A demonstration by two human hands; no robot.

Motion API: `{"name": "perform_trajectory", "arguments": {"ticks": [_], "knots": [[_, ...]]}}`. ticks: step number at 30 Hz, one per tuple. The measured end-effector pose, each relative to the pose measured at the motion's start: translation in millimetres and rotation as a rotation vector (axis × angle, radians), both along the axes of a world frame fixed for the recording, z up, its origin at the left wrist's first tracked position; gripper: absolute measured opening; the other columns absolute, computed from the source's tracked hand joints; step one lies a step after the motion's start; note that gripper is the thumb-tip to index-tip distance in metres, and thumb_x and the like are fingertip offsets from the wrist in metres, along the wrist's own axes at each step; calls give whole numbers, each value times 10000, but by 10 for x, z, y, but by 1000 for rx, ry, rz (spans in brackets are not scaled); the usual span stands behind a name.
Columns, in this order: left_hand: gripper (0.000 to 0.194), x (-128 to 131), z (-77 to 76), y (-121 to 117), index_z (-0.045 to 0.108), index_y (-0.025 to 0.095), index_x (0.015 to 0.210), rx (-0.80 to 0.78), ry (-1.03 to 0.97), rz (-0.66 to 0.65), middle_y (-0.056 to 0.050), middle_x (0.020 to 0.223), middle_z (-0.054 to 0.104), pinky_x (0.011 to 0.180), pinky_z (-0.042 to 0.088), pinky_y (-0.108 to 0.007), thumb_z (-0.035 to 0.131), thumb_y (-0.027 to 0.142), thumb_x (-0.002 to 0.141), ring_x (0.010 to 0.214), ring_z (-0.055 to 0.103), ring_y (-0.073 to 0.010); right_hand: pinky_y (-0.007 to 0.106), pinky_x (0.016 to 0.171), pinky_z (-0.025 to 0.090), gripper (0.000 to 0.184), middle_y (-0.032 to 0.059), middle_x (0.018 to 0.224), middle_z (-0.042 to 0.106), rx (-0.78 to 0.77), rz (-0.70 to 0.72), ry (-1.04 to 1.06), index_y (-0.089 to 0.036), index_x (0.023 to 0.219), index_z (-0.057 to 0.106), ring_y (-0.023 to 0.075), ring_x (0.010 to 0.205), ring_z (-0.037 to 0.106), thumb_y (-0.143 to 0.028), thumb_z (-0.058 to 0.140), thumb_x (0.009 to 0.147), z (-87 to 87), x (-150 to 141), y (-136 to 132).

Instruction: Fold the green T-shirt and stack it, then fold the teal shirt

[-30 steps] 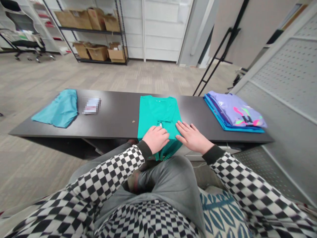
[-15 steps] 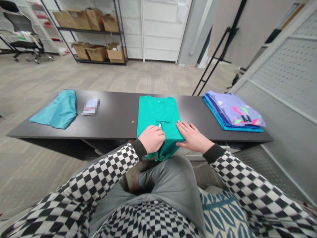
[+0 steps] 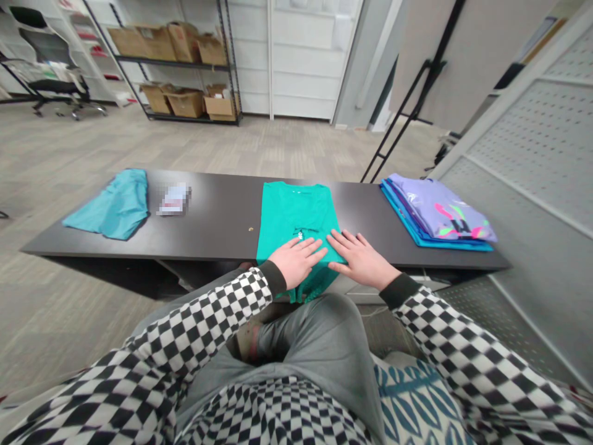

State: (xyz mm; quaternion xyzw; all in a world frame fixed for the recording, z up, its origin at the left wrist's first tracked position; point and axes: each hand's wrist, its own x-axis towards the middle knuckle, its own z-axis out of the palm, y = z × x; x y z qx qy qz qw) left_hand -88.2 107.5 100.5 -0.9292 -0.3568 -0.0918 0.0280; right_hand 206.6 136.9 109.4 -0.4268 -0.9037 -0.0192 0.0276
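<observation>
A green T-shirt [image 3: 296,207] lies on the dark table, its sides folded inward and its lower end hanging over the near edge. My left hand [image 3: 298,261] rests palm down on the lower part of the shirt, fingers stretched out. Beside it, my right hand [image 3: 361,256] lies flat with spread fingertips on the shirt's right edge. Neither hand grips the cloth. A small white print on the shirt shows just above my left fingers. The part of the shirt under my palms is hidden.
On the right of the table [image 3: 217,232] sits a stack of folded shirts [image 3: 445,207], purple on top. A folded teal garment [image 3: 113,207] lies at the left, near a blurred small item [image 3: 175,199]. A perforated panel [image 3: 532,161] stands at the right.
My left hand has opened from bent fingers to stretched ones and shifted right across the shirt. My right hand stays at the shirt's right edge.
</observation>
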Motion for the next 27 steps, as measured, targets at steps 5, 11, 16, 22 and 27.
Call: {"name": "perform_trajectory", "arguments": {"ticks": [5, 11, 16, 22, 27], "knots": [[700, -124, 11, 23, 445, 185, 1781, -17, 5, -19, -130, 1854, 408, 1391, 323, -513, 539, 244, 1090, 1706, 427, -294, 721, 1340, 368, 1031, 198, 1876, 336, 37, 12, 7, -224, 1877, 172, 442, 1720, 361, -607, 673, 1060, -48, 26, 21], [723, -91, 114, 51, 495, 140, 1745, -65, 0, -29, -162, 1835, 433, 1417, 272, -568, 594, 270, 1041, 1689, 454, -329, 735, 1329, 365, 1106, 228, 1870, 337, 65, -60, 1, -184, 1870, 147, 462, 1698, 395, -551, 731, 1006, -55, -23, -11], [458, -534, 230, -382, 733, 190, 1496, -18, -224, -23, -140, 1610, 706, 1411, 323, -576, 538, 234, 1083, 1523, 639, -289, 829, 1293, 337, 1050, 268, 1831, 399, 104, -216, 80, -167, 1861, 159, 531, 1666, 419, -552, 672, 1030, -89, 231, -440], [259, -1254, -719, -1024, 784, 218, 1089, -279, -804, 587, -93, 1029, 841, 924, 674, -439, 563, 350, 1075, 942, 802, -256, 667, 1123, 619, 635, 216, 1439, 773, 101, -514, 613, -254, 1679, 539, 434, 1332, 752, -569, 516, 1128, -707, 350, -1320], [421, -953, -1503, -926, 747, 182, 1242, -639, -970, 794, -154, 1270, 833, 1043, 657, -483, 779, 446, 915, 1192, 797, -318, 620, 919, 708, 601, 201, 1195, 864, -207, -554, 897, -240, 1386, 760, 408, 1077, 855, -713, 601, 1050, -1416, -140, -1170]]}}
